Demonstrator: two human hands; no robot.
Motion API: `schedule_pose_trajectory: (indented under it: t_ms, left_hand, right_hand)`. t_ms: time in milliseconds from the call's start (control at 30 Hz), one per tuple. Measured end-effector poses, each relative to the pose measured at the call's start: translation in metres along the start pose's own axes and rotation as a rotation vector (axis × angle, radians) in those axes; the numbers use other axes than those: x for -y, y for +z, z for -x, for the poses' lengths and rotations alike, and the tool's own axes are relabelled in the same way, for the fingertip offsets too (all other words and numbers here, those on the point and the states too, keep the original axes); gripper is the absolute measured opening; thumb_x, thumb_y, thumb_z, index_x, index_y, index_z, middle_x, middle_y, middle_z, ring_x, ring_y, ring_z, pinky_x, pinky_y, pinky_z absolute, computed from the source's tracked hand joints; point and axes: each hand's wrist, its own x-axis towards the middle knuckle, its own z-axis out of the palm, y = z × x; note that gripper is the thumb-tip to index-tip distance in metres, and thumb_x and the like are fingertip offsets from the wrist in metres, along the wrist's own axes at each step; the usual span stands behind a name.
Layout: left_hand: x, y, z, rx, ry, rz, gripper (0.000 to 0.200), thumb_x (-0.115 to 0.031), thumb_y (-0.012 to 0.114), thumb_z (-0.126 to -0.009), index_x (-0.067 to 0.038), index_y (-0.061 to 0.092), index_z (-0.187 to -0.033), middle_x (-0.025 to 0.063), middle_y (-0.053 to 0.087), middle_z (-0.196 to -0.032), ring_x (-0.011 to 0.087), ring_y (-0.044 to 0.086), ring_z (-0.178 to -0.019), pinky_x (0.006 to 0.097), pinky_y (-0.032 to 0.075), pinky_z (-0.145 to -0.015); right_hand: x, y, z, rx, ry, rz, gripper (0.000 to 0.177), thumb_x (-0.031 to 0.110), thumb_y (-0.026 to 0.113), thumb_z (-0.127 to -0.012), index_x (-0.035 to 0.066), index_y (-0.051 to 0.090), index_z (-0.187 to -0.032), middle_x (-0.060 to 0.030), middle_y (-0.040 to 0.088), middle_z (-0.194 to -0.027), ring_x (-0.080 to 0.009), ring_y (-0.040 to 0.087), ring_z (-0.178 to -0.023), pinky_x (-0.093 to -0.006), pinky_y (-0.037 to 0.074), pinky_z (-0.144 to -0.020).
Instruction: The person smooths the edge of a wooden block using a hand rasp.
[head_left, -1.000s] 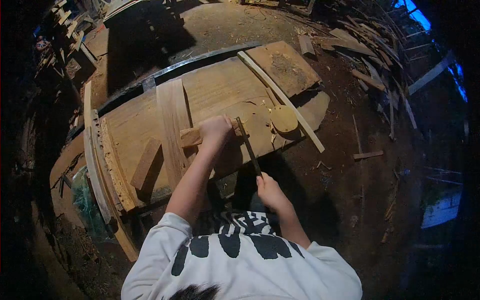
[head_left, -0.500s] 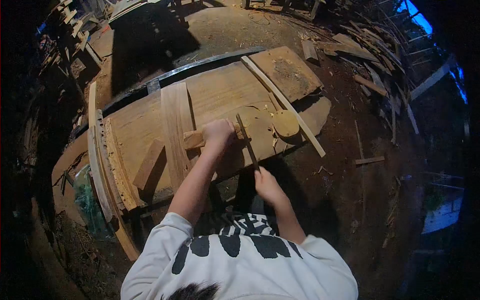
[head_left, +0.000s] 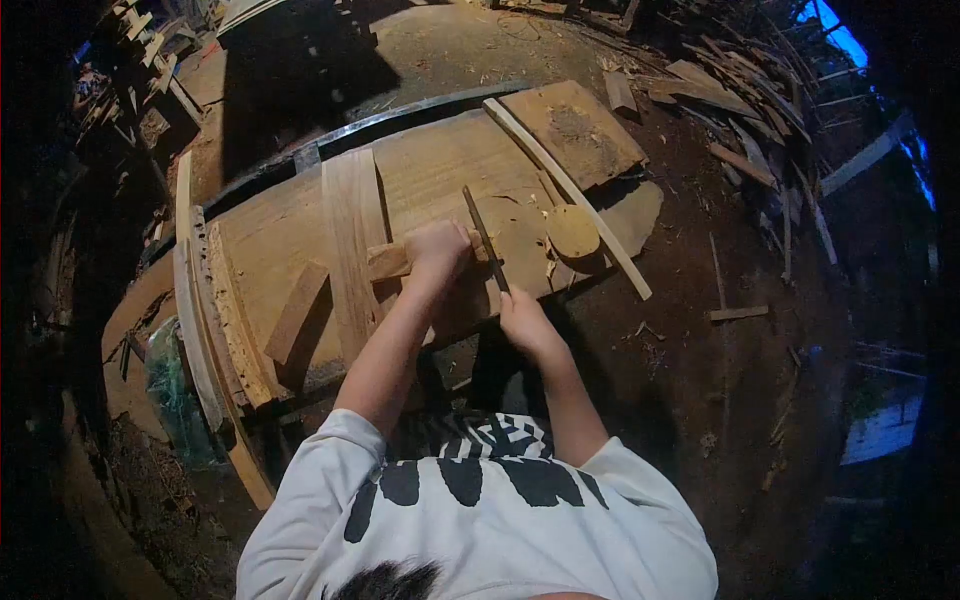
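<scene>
My left hand (head_left: 438, 248) is closed over a short wooden block (head_left: 387, 263), pressing it down on the broad wooden workbench (head_left: 440, 175). My right hand (head_left: 527, 325) grips the near end of a long, narrow dark file (head_left: 480, 228). The file points away from me and lies across the block's right end; whether it has teeth is too small to see. A wide flat board (head_left: 347, 230) crosses the bench left of my left hand. Right of the file sits a rounded wooden piece (head_left: 573, 232).
A second wooden block (head_left: 298, 312) lies at the bench's left. Long strips (head_left: 205, 330) line its left end, and a pale strip (head_left: 575, 205) overhangs the near right edge. Scrap boards (head_left: 715, 95) are heaped at the upper right. Shavings are scattered about.
My right hand has pushed the file forward, away from me and slightly left, so its tip reaches farther over the bench. My left hand keeps its hold on the block.
</scene>
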Motion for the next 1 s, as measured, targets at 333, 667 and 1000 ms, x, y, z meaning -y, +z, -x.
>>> schedule_pose_trajectory:
  t_ms: [333,667,1000]
  left_hand:
    - [0.003,0.000,-0.002,0.033,-0.034,0.081,0.035,-0.028,0.041,-0.084,-0.007,0.067,-0.073,0.0145,0.066,-0.072,0.0322,0.066,-0.067,0.0461,0.050,-0.056]
    - [0.001,-0.004,0.000,0.056,-0.006,0.064,0.032,-0.024,0.041,-0.084,-0.006,0.067,-0.076,0.0153,0.066,-0.074,0.0324,0.066,-0.069,0.0436,0.051,-0.059]
    - [0.005,0.009,-0.008,0.082,-0.091,0.107,0.036,-0.028,0.041,-0.084,-0.008,0.070,-0.075,0.0162,0.067,-0.079,0.0306,0.067,-0.073,0.0431,0.051,-0.062]
  right_hand:
    - [0.005,-0.014,0.077,0.023,0.122,0.009,0.026,0.020,0.041,-0.092,-0.001,0.053,-0.101,-0.0285,0.057,-0.091,-0.0454,0.054,-0.091,-0.0472,0.044,-0.076]
    - [-0.002,-0.005,-0.006,-0.004,-0.053,0.040,0.028,0.020,0.039,-0.092,-0.004,0.052,-0.100,-0.0307,0.056,-0.094,-0.0476,0.052,-0.095,-0.0488,0.042,-0.080]
    - [-0.004,-0.012,0.083,0.007,0.152,0.009,0.027,0.020,0.039,-0.093,-0.002,0.053,-0.100,-0.0287,0.057,-0.096,-0.0461,0.053,-0.094,-0.0468,0.043,-0.078]
